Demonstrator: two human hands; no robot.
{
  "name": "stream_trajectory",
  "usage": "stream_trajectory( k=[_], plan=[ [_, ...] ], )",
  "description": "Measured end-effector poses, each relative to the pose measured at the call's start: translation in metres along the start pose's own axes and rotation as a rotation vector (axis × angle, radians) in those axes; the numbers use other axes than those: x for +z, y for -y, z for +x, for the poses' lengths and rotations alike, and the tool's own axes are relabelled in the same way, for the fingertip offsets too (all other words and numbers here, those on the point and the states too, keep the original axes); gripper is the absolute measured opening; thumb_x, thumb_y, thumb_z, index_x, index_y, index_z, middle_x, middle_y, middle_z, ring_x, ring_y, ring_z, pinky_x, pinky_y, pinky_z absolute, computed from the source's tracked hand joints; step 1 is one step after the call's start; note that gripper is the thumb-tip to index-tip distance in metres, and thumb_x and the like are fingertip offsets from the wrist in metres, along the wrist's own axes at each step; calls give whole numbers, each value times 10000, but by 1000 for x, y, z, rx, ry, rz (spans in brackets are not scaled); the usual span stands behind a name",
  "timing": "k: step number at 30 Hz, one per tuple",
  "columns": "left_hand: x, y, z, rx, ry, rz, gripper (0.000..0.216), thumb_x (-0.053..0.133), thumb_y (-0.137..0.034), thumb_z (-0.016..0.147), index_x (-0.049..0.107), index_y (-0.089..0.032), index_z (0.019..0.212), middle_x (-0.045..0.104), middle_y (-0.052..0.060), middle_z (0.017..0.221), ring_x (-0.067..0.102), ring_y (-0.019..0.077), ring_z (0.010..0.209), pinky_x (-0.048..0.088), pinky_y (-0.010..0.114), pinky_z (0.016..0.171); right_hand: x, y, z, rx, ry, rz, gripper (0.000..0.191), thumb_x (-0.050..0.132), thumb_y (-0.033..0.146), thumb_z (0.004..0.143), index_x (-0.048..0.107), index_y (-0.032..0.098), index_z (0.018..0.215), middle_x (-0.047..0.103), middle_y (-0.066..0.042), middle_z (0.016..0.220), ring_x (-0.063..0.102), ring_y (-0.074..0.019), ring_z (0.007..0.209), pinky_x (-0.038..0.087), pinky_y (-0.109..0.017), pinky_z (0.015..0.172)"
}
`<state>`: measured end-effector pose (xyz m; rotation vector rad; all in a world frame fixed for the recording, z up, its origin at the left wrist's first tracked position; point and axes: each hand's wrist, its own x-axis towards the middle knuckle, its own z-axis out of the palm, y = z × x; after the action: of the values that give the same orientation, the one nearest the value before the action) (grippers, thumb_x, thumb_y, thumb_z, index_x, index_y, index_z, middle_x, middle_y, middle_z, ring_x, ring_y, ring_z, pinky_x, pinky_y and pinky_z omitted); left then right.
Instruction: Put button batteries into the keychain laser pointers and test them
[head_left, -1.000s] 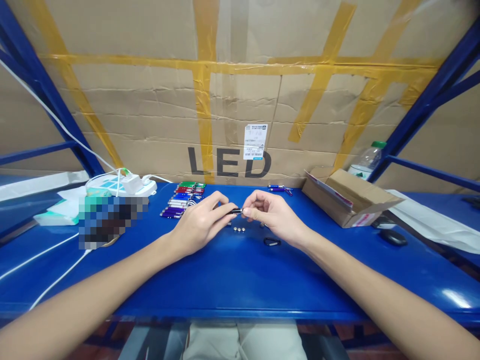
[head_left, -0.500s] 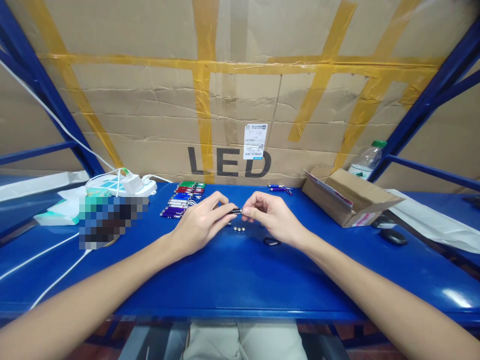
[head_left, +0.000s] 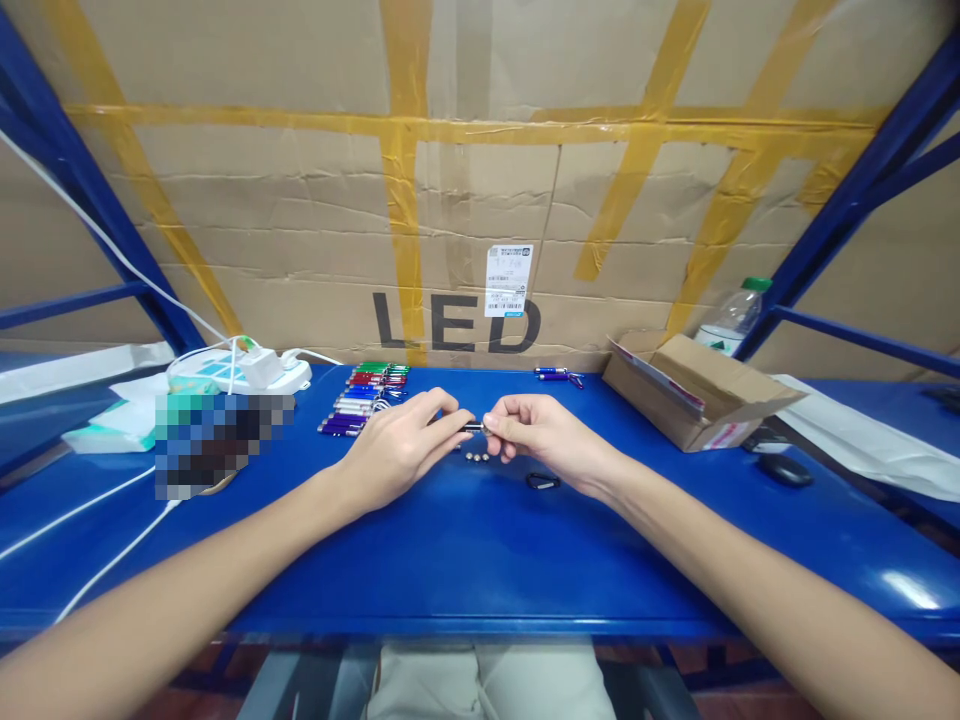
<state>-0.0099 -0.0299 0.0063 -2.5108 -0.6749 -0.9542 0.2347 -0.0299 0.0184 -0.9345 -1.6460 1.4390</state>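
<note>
Left hand (head_left: 401, 437): grip pinching one end of the slim black tube (head_left: 473, 427), over the table (head_left: 465, 560), between both hands!
Right hand (head_left: 536, 432): grip pinching the other end.
Tube: best kept level, ends aligned, clear of those silver discs (head_left: 477, 457).

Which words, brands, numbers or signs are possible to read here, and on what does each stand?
"LED": on the cardboard panel.
Too small to read: the print on the white label.
Too blurred to read: the bottle's label; the red marking on the small box.
</note>
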Motion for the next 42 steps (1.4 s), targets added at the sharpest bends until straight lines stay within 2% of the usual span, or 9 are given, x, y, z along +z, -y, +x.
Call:
stream_trajectory(
  k=[7,22,26,30,34,37,39,42],
  plan=[
    [-1,-3,2,49,-31,56,249,510,-276,1128,726,-169,1194,713,103,1058,690,192,879,581,296,770,3,0,0,80,12,136,507,941,602,732,660,180,733,706,-12,707,552,-110,605,483,-268,611],
    [7,-6,-2,-78,18,-146,229,544,-295,1121,723,-162,1175,679,91,1051,682,172,866,572,280,765,4,0,-1,-25,-36,-57,536,847,686,810,618,201,790,685,4,706,581,-134,658,465,-285,661],
    [5,-6,0,-8,0,-17,265,500,-309,1138,721,-163,1143,695,88,1028,672,171,841,557,276,735,7,-2,0,-1,-54,-36,534,893,648,771,620,190,770,682,3,692,574,-126,642,454,-275,646],
    [1,-8,4,85,-52,164,234,503,-268,1135,704,-156,1092,729,77,980,672,169,801,538,285,710,10,-2,-1,121,-44,125,557,961,612,680,615,178,728,642,21,672,514,-94,594,439,-254,606],
    [-1,-12,5,154,-116,286,173,547,-239,1119,690,-141,1122,757,68,950,671,168,751,516,302,682,13,2,-3,192,-59,230,572,1000,575,624,592,181,692,597,41,642,456,-77,572,421,-236,569],
    [-2,-13,5,186,-116,316,150,583,-218,1101,689,-121,1144,765,72,955,659,180,725,496,322,655,15,3,-3,208,-76,252,576,1011,563,604,586,183,691,596,43,638,461,-77,566,416,-232,555],
    [-1,-13,4,162,-101,279,152,591,-223,1098,694,-117,1133,758,77,963,663,187,744,501,323,663,16,2,-3,203,-77,241,574,1001,575,617,587,184,691,601,40,638,466,-76,558,415,-231,549],
    [4,-13,2,39,-45,120,178,566,-252,1112,699,-138,1086,727,75,986,679,180,807,531,298,713,15,-1,-1,175,-94,173,565,972,603,659,598,181,697,616,29,632,491,-79,558,417,-228,549]
  ],
)
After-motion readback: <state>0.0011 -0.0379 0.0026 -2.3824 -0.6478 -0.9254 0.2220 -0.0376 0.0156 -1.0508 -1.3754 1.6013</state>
